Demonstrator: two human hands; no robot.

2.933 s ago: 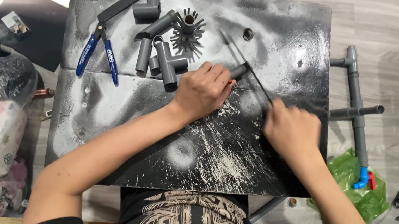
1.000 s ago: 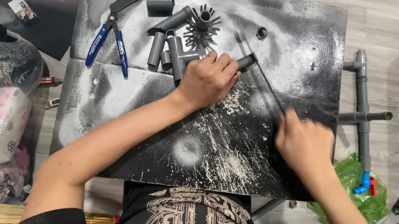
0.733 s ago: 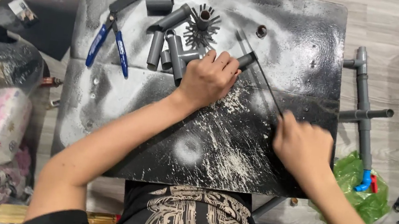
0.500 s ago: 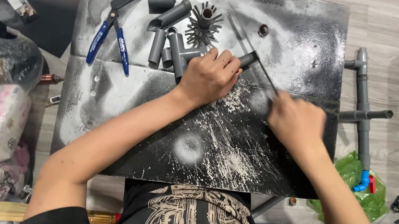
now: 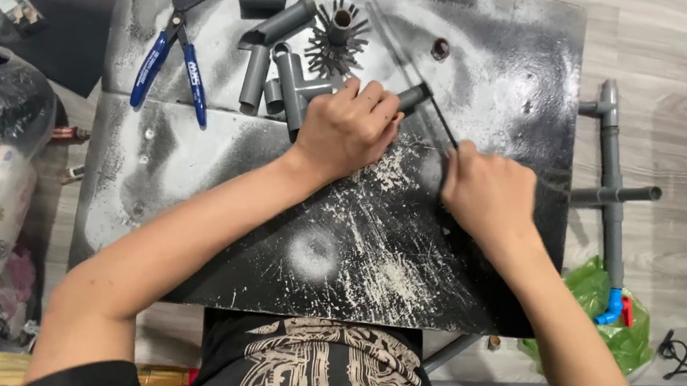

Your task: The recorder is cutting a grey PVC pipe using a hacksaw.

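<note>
Pressure matters: left hand [image 5: 349,126] clamps the grey pipe [image 5: 410,97] against the worktop [image 5: 514,82]; right hand [image 5: 489,192], closed round the thin blade [image 5: 401,52], should stroke evenly.

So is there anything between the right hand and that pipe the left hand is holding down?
Nothing visible blocks it. The left hand pins the short grey pipe to the board; the right hand holds a thin blade that reaches the pipe's exposed end.

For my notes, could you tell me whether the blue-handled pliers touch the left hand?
Apart. The head view shows the blue-handled pliers lying left of the left hand, with bare board between.
</note>
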